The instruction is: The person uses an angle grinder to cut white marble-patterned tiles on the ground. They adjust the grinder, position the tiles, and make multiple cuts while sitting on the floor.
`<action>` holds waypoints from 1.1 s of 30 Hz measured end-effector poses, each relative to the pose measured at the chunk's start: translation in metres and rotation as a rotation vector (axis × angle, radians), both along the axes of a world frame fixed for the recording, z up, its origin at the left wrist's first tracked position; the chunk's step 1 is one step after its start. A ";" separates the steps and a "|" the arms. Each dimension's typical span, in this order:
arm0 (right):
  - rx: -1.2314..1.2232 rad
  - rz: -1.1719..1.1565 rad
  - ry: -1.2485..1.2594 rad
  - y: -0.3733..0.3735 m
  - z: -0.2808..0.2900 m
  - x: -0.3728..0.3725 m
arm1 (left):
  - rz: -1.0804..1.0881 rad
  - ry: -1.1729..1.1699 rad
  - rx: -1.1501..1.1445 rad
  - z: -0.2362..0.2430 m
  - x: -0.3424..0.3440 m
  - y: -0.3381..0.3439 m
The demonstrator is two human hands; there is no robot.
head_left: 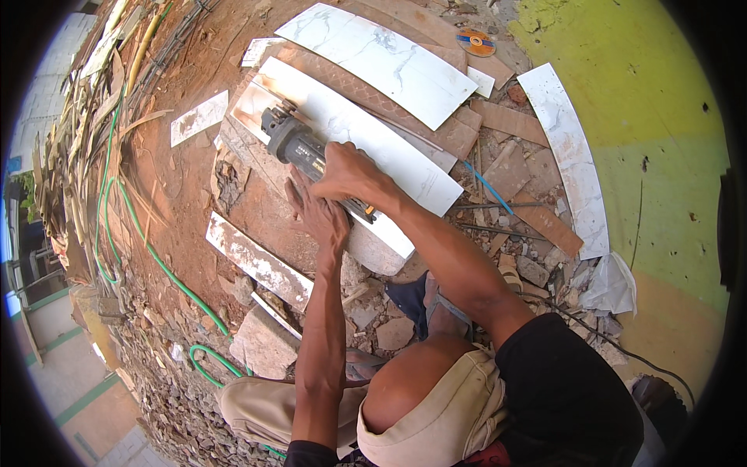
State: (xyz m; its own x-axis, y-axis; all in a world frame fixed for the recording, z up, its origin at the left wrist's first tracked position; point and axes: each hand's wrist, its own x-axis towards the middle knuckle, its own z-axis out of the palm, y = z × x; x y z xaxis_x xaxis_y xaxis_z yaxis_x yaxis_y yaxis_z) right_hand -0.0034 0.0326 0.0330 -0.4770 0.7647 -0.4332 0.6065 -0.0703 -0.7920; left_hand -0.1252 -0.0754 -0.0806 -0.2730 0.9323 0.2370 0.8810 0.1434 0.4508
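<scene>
My right hand [346, 171] is closed round the body of a dark angle grinder [299, 148]. The grinder's head points to the far left, over a white marble-patterned tile [373, 132] lying at a slant before me. My left hand [317, 214] lies just beside the grinder, fingers stretched toward the tile's near edge. Whether those fingertips press on the tile or touch the tool is hard to make out. Reddish-brown dust [257, 97] covers the tile's far left end. The grinder's disc is hidden from view.
Beyond lies another large white tile [381, 58], with a cutting disc [475, 43] to its right. A long tile strip [572, 163] rests by the yellow-green wall [630, 86]. At the left are a green hose [159, 261] and a wood pile [74, 171]. Rubble surrounds my feet.
</scene>
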 end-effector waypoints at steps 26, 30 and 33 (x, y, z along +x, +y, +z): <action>0.025 -0.023 0.052 -0.012 -0.002 0.015 | 0.052 0.017 -0.103 0.004 0.005 0.000; -0.013 0.008 0.037 -0.012 -0.004 0.015 | 0.044 0.030 -0.122 0.004 0.000 0.001; 0.019 -0.024 0.030 -0.015 -0.006 0.016 | 0.061 0.037 -0.164 0.009 0.001 0.001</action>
